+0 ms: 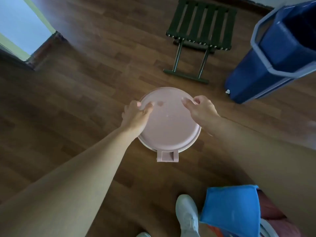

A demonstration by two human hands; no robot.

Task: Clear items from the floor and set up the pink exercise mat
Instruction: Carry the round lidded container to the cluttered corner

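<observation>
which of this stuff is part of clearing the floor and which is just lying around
Job: pink lidded bin, gripped by left hand and right hand; probably folding stool, blue mop bucket.
Just about: blue fabric, white shoe. No mat in view.

Dim, soft light over a brown wood-plank floor (85,93). Up top, a dark green slatted folding stool with metal legs (199,42) sits on the boards. Near its right stands a deep blue plastic bucket with a paler rim (253,77). Far left is a pale blue wall surface edged in light green (18,23).
</observation>
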